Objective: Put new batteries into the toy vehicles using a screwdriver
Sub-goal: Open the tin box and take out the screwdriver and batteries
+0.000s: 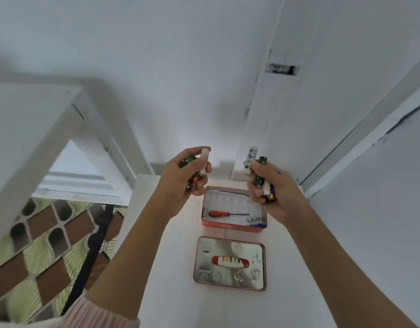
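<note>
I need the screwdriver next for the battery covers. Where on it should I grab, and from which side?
Take the screwdriver by its orange handle, probably from above. It lies flat in the open red tin, handle at the left end and the thin dark shaft pointing right, so the thick handle is the easier part to pinch. Both the left hand and right hand hold batteries, so one must be freed first.

Shiny embossed metal tin lid (pixel 229 263); matt white table (pixel 176 256); screwdriver (pixel 228 213) with glossy plastic handle.

Home interior: white walls (pixel 180 67), patterned floor tiles (pixel 38 256).
</note>
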Demonstrator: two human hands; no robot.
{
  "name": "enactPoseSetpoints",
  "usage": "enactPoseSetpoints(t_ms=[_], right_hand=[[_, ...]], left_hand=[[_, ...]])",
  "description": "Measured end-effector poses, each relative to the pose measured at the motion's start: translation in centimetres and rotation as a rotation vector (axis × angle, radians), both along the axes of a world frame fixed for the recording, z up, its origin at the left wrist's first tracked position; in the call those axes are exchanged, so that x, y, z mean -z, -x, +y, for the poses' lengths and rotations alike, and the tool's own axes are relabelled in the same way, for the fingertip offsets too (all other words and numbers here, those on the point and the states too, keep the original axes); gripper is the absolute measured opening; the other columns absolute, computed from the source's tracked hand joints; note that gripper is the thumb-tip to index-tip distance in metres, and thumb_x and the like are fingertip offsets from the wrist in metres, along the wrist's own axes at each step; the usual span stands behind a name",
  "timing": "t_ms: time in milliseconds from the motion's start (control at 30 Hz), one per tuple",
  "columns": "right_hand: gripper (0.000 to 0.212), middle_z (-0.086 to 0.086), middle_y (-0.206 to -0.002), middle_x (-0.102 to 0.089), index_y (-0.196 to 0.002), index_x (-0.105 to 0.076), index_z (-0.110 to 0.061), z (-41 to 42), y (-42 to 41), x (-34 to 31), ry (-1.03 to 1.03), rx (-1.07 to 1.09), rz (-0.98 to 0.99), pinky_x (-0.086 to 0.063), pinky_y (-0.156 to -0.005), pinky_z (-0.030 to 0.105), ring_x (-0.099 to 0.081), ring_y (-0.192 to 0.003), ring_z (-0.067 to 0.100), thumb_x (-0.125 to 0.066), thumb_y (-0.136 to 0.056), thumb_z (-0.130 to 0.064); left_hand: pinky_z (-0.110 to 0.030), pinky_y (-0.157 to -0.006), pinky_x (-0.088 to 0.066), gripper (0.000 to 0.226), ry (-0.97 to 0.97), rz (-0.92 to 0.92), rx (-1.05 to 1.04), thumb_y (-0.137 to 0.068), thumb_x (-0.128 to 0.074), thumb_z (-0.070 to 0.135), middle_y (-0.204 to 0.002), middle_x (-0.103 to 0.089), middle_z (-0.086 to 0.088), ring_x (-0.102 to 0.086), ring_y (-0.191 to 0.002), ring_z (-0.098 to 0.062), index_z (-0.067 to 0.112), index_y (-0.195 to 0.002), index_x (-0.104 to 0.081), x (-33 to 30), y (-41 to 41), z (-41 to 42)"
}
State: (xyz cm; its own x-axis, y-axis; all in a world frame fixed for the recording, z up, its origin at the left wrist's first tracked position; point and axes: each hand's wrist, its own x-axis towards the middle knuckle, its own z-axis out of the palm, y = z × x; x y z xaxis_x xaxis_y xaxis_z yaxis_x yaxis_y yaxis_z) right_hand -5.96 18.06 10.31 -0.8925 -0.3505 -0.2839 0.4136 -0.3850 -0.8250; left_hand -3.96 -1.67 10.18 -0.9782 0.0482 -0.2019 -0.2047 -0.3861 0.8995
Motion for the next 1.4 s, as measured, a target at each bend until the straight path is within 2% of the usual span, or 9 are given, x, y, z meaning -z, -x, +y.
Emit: enactPoseSetpoints(t_ms=[233,433,567,767,1000,1167,1233,1300,1400], right_hand=[[0.012,0.001,-0.063,-0.050,-0.068,-0.056,-0.011,-2.3,-4.8,-6.6,0.019,0.005,0.068,-0.028,-0.035,0.016,-0.040,-0.040,0.009,-0.059,-0.076,-0.018],[0.013,0.002,-0.066,-0.048,-0.070,-0.052,-0.010,-7.6,-9.2,-10.7,-0.034,0.025,0.169,-0.027,-0.035,0.018,-0.039,-0.041,0.009,-0.060,-0.074,-0.019],[0.010,0.003,-0.066,-0.048,-0.065,-0.058,-0.012,-12.5,-13.0,-12.3,-0.060,0.083,0.233,-0.027,-0.035,0.019,-0.038,-0.042,0.011,-0.062,-0.073,-0.019],[0.014,0.005,-0.067,-0.048,-0.071,-0.055,-0.008,-23.2,-19.1,-12.6,-0.110,0.176,0.232,-0.025,-0.036,0.020,-0.039,-0.041,0.011,-0.064,-0.071,-0.019],[0.015,0.005,-0.055,-0.046,-0.067,-0.062,-0.009,-33.7,-24.1,-12.7,-0.417,-0.006,0.225,-0.022,-0.042,0.021,-0.038,-0.042,0.016,-0.064,-0.082,-0.007],[0.014,0.003,-0.048,-0.049,-0.062,-0.068,-0.013,-39.3,-25.7,-11.3,-0.748,-0.181,0.206,-0.029,-0.041,0.021,-0.041,-0.039,0.018,-0.074,-0.075,-0.013],[0.009,0.003,-0.049,-0.049,-0.069,-0.070,-0.012,-41.2,-25.9,-11.0,-0.860,-0.214,0.198,-0.030,-0.041,0.021,-0.040,-0.038,0.015,-0.077,-0.073,-0.017],[0.013,0.004,-0.053,-0.049,-0.078,-0.071,-0.010,-42.6,-26.0,-10.7,-0.919,-0.229,0.197,-0.031,-0.040,0.020,-0.038,-0.039,0.014,-0.077,-0.072,-0.020],[0.022,0.006,-0.061,-0.054,-0.087,-0.071,-0.009,-43.8,-26.0,-10.7,-0.973,-0.265,0.209,-0.037,-0.040,0.018,-0.042,-0.040,0.013,-0.078,-0.071,-0.024]], left_hand=[[-0.021,-0.041,-0.033,0.021,0.056,0.057,-0.054,-0.092,-0.055,0.013,-0.068,-0.057,-0.004,-0.041,-0.046,-0.013,0.007,-0.112,-0.060,-5.8,-6.2,-3.1],[-0.020,-0.042,-0.032,0.008,0.066,0.177,-0.043,-0.093,-0.055,0.012,-0.070,-0.057,-0.004,-0.042,-0.046,-0.014,0.010,-0.099,-0.060,-10.4,-9.0,-8.0],[-0.019,-0.042,-0.031,0.001,0.062,0.228,0.023,-0.090,-0.057,0.012,-0.070,-0.057,-0.006,-0.040,-0.045,-0.014,0.013,-0.090,-0.058,-12.3,-11.1,-13.3],[-0.020,-0.043,-0.029,0.004,0.141,0.255,0.131,-0.091,-0.057,0.008,-0.068,-0.059,-0.008,-0.040,-0.044,-0.015,0.008,-0.089,-0.053,-14.5,-16.1,-25.3],[-0.021,-0.041,-0.029,0.008,0.331,0.195,0.190,-0.091,-0.059,0.005,-0.066,-0.062,-0.008,-0.039,-0.044,-0.015,0.005,-0.089,-0.051,-14.8,-20.8,-37.2],[-0.022,-0.040,-0.031,0.013,0.578,0.119,0.233,-0.089,-0.065,0.008,-0.067,-0.067,-0.009,-0.040,-0.043,-0.014,0.003,-0.093,-0.053,-12.2,-22.9,-41.6],[-0.023,-0.041,-0.033,0.019,0.660,0.091,0.293,-0.088,-0.067,0.014,-0.069,-0.069,-0.008,-0.041,-0.045,-0.014,0.002,-0.097,-0.055,-11.4,-23.4,-42.8],[-0.024,-0.042,-0.035,0.024,0.737,0.072,0.368,-0.086,-0.070,0.021,-0.073,-0.071,-0.008,-0.043,-0.047,-0.014,0.004,-0.098,-0.058,-10.9,-23.5,-43.7],[-0.026,-0.045,-0.038,0.020,0.841,0.079,0.462,-0.083,-0.073,0.020,-0.064,-0.065,-0.005,-0.045,-0.047,-0.014,0.005,-0.093,-0.064,-10.6,-23.2,-44.6]])
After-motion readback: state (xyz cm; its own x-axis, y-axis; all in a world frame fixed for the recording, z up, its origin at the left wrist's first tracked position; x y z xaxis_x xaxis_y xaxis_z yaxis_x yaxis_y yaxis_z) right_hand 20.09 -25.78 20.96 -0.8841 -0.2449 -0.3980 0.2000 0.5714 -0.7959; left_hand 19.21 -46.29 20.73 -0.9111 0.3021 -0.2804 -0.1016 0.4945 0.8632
